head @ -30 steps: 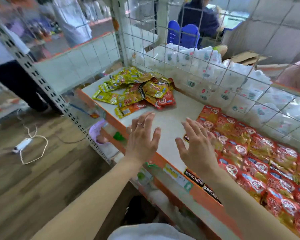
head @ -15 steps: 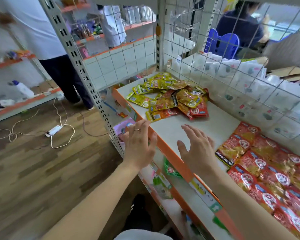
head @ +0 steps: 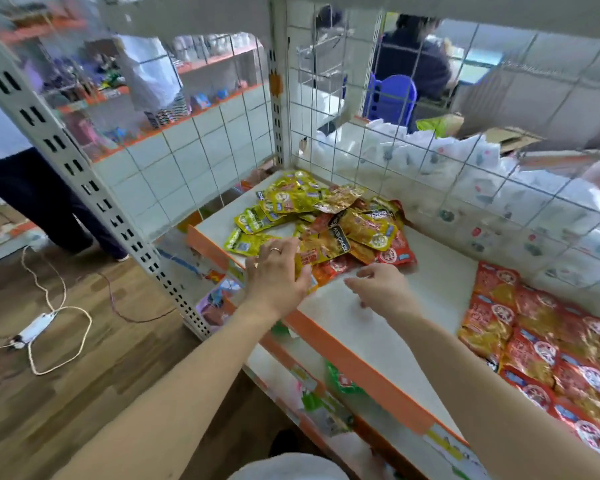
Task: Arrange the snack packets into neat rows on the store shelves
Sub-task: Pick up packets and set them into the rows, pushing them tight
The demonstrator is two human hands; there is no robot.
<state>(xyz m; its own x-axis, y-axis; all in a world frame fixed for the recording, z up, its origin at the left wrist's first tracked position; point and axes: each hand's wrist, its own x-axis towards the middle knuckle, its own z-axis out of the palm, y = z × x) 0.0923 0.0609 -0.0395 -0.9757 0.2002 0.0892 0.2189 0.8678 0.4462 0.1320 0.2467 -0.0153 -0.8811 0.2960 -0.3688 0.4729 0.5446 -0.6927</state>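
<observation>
While the left hand point(head: 278, 277) lies on the near edge of the pile of packets point(head: 326, 223), its ringed fingers bent over a yellow packet point(head: 245, 243) and its thumb against the heap, blur hides whether it pinches anything. The right hand point(head: 383, 289), just beside it, hangs over bare shelf point(head: 388, 334) with fingers loosely curled, holding nothing, its fingertips near a red packet point(head: 340, 268) at the pile's front.

The packets are small, flat, glossy pouches in yellow-green, orange-gold and red, with round marks and dark label strips. They lie flat and overlap, their long sides pointing every way. The pile as a whole stretches from the shelf's back left corner toward the hands.

Between the pile and the rows of red packets point(head: 551, 341) at the right lies a broad bare stretch of white shelf. Those rows lie flat and overlapping, running from back to front. An orange lip point(head: 357, 365) bounds the front, and wire mesh point(head: 430, 188) bounds the left side and back.
</observation>
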